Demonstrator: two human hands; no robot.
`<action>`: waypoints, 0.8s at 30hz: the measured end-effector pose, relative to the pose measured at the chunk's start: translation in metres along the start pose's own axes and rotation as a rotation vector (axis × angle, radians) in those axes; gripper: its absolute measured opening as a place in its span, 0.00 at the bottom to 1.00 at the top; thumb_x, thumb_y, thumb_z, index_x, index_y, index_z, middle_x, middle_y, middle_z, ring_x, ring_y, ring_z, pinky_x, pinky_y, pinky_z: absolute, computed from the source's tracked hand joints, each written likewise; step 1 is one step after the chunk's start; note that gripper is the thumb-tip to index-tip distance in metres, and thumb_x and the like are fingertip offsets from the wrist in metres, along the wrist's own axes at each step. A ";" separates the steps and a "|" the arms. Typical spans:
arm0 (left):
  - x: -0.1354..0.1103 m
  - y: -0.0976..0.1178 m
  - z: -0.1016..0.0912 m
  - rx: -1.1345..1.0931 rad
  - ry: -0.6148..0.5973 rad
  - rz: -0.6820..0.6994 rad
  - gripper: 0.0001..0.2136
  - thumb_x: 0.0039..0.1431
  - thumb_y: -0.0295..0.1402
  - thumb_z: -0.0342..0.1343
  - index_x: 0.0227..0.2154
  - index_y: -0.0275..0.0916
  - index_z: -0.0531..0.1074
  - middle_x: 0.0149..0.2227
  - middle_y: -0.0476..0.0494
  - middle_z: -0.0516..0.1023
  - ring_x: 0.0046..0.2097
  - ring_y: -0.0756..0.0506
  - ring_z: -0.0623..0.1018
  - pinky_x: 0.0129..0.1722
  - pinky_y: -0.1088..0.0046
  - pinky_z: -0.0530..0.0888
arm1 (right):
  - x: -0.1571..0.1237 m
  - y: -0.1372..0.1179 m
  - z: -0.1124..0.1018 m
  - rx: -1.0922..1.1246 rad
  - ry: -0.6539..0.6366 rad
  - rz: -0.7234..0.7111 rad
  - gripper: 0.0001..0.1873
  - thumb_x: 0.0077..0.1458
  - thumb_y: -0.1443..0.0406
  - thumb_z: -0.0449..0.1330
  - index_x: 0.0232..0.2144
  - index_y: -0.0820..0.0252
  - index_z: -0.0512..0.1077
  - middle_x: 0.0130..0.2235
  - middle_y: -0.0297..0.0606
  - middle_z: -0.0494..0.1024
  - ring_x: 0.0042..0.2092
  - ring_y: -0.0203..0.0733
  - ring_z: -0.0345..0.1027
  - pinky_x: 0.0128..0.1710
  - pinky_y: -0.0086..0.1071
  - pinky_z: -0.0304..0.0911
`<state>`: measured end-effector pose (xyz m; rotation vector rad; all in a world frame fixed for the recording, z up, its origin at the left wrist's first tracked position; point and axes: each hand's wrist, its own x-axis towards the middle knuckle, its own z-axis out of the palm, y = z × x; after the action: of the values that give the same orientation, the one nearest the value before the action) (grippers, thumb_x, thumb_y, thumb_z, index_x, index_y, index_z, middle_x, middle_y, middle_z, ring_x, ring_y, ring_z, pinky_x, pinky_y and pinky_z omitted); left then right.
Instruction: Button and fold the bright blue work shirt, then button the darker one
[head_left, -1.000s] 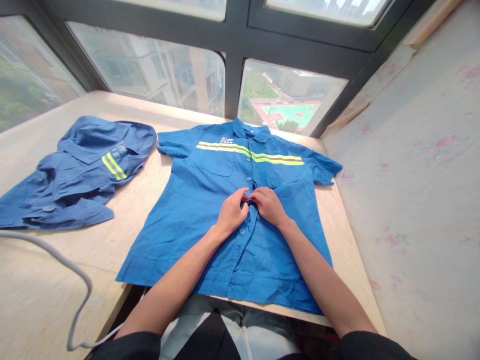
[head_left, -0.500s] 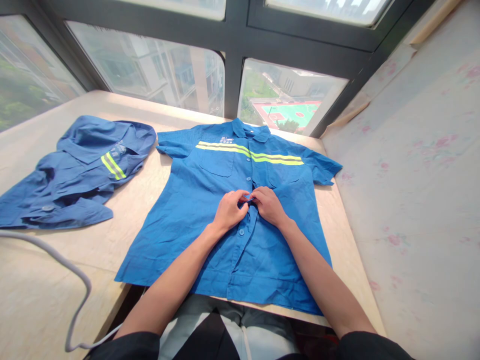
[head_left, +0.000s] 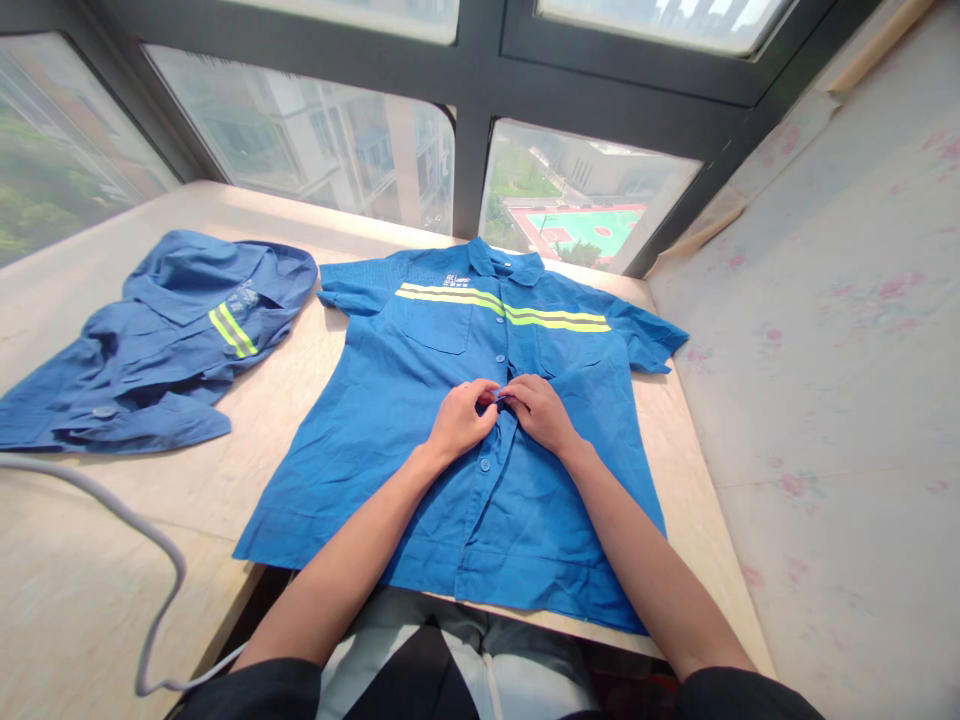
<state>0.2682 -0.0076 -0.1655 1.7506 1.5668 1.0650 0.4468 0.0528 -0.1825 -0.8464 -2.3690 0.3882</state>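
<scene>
A blue short-sleeved work shirt with a yellow reflective chest stripe lies flat, front up, on the light wooden table. My left hand and my right hand meet at the middle of its button placket. Both pinch the cloth edges there, fingers closed, around a button halfway down the front. One button above and two below my hands show along the placket.
A second blue shirt lies crumpled at the table's left. A grey cable loops over the near left of the table. Windows run along the far edge, and a floral-patterned wall rises on the right.
My hands stay pinched at the same button on the placket, fingers shifting only slightly. The view has drifted a little.
</scene>
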 end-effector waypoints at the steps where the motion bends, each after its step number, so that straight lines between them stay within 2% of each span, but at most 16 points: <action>1: 0.000 0.000 0.000 0.006 0.002 -0.004 0.13 0.55 0.24 0.55 0.43 0.39 0.74 0.38 0.46 0.80 0.40 0.48 0.78 0.47 0.68 0.74 | 0.000 0.000 0.000 0.008 0.009 0.002 0.10 0.64 0.66 0.53 0.42 0.57 0.74 0.42 0.40 0.77 0.45 0.41 0.68 0.47 0.37 0.62; 5: 0.001 0.000 0.001 0.011 0.009 -0.023 0.12 0.56 0.25 0.54 0.43 0.39 0.74 0.38 0.46 0.80 0.41 0.47 0.78 0.48 0.67 0.74 | 0.000 -0.002 -0.001 0.045 0.079 0.011 0.11 0.62 0.66 0.56 0.46 0.59 0.70 0.48 0.44 0.73 0.52 0.43 0.67 0.51 0.37 0.65; 9: 0.001 -0.002 0.002 -0.027 0.014 -0.059 0.13 0.57 0.26 0.55 0.45 0.38 0.73 0.40 0.45 0.81 0.42 0.47 0.79 0.49 0.67 0.75 | -0.001 -0.002 -0.001 -0.012 0.138 0.015 0.05 0.59 0.66 0.58 0.39 0.60 0.70 0.49 0.46 0.71 0.52 0.44 0.67 0.50 0.37 0.66; 13: 0.001 -0.005 0.003 -0.097 0.017 -0.080 0.14 0.57 0.26 0.55 0.46 0.39 0.73 0.41 0.45 0.81 0.44 0.47 0.79 0.50 0.68 0.75 | -0.003 -0.003 -0.001 -0.100 0.135 -0.014 0.03 0.58 0.68 0.58 0.34 0.59 0.73 0.49 0.44 0.71 0.46 0.41 0.68 0.48 0.38 0.65; 18: 0.003 -0.006 0.002 -0.210 0.013 -0.108 0.13 0.58 0.25 0.53 0.46 0.39 0.73 0.39 0.47 0.80 0.41 0.49 0.79 0.48 0.71 0.75 | -0.004 -0.007 -0.002 -0.124 0.103 -0.078 0.04 0.56 0.67 0.61 0.36 0.58 0.75 0.53 0.43 0.71 0.51 0.44 0.67 0.52 0.40 0.62; 24: 0.005 -0.005 0.000 -0.304 -0.008 -0.169 0.13 0.58 0.26 0.53 0.47 0.38 0.71 0.35 0.48 0.80 0.39 0.50 0.79 0.45 0.74 0.74 | -0.004 -0.008 -0.002 -0.132 0.085 -0.060 0.09 0.56 0.59 0.64 0.37 0.58 0.75 0.56 0.44 0.70 0.54 0.46 0.67 0.54 0.42 0.62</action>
<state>0.2659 -0.0020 -0.1684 1.3929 1.4334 1.1424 0.4467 0.0442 -0.1784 -0.8314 -2.3548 0.1697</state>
